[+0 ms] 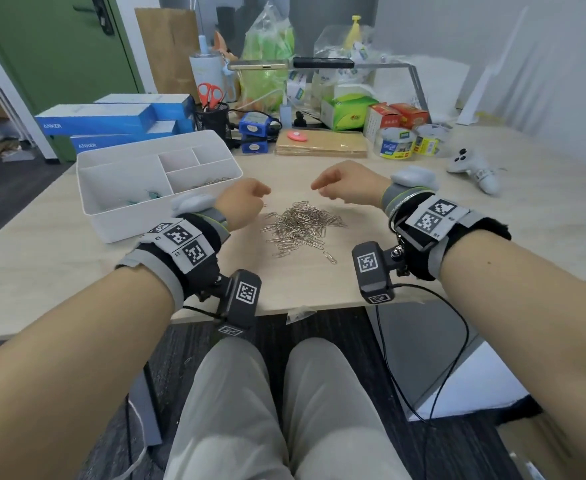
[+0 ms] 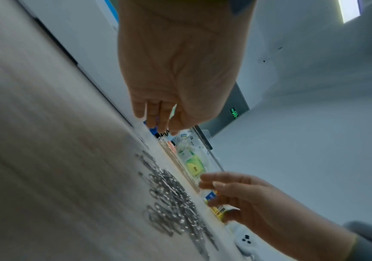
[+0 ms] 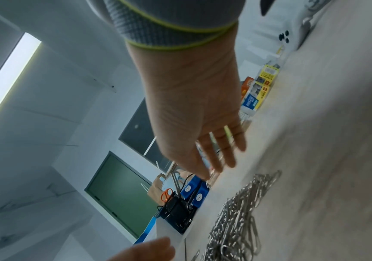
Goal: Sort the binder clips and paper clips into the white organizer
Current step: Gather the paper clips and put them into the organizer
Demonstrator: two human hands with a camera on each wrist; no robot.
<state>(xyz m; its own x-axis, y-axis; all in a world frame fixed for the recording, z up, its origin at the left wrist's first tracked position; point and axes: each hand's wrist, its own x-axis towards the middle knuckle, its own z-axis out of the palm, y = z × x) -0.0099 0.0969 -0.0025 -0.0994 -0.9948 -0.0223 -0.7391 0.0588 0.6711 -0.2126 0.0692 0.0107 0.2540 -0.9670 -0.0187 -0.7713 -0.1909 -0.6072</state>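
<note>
- I see blue boxes [image 1: 111, 119] stacked at the tabletop's [image 1: 492, 216] far left.
- Orange scissors [image 1: 210, 95] stand in a black mesh cup [image 1: 212, 121].
- Tape rolls [image 1: 393, 143] sit near a white controller [image 1: 475, 169].

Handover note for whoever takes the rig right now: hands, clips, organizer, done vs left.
Left hand: above the table at the pile's left edge, fingers loosely curled, holding nothing that shows.
Right hand: beyond the pile, fingers spread, empty.
Paper clips: big loose pile on the table between the hands.
White organizer: to the left; some paper clips in the front right compartment, a few teal binder clips in the large one.
Done: binder clips seem sorted; none on the table.
Left: move the pile into the paper clip compartment.
</note>
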